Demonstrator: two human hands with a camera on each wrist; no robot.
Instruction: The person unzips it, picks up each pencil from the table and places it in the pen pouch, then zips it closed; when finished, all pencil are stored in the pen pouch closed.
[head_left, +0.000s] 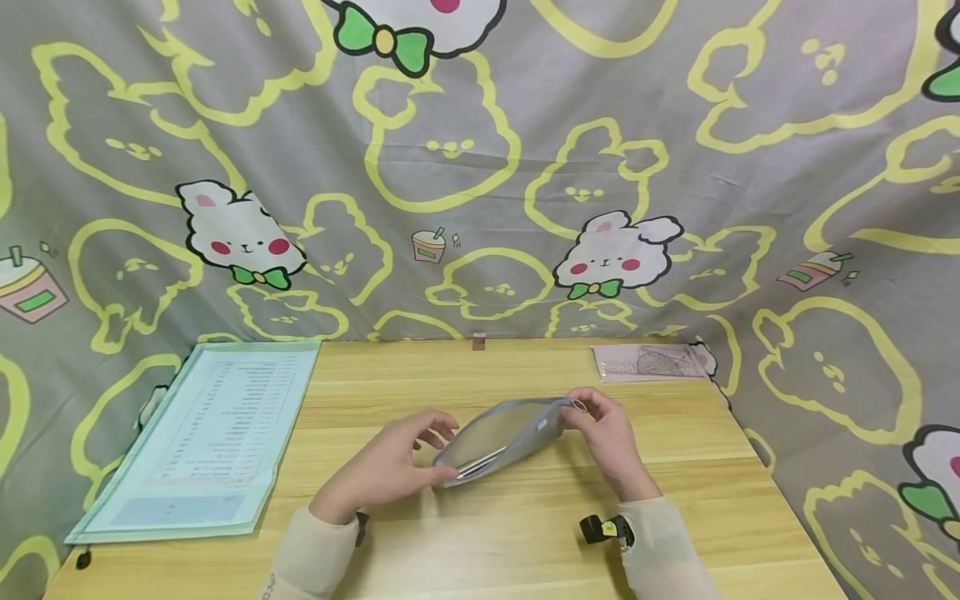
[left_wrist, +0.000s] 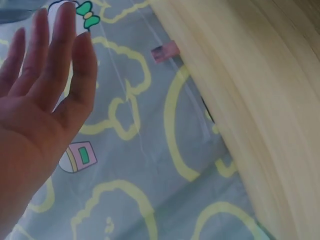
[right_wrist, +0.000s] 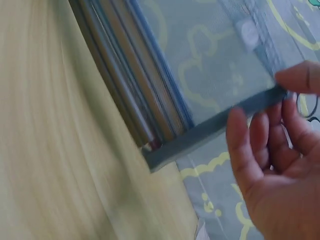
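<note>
A grey-blue mesh zip pouch [head_left: 517,433] is held above the table, its mouth gaping. Several slim pen-like sticks [right_wrist: 135,75] lie along its bottom, seen through the mesh in the right wrist view. My right hand [head_left: 606,437] pinches the pouch's upper right corner between thumb and fingers, next to a small loop [head_left: 576,404]. At the pouch's left end is my left hand [head_left: 386,467], its thumb touching the corner and its other fingers spread apart from it. In the left wrist view those fingers look relaxed, and only a sliver of pouch shows.
A pale blue document folder [head_left: 217,442] with a printed sheet lies on the table at the left. A flat clear packet [head_left: 648,363] sits at the back right. A small brown tab [head_left: 478,341] is at the back edge, before a patterned curtain [head_left: 480,192].
</note>
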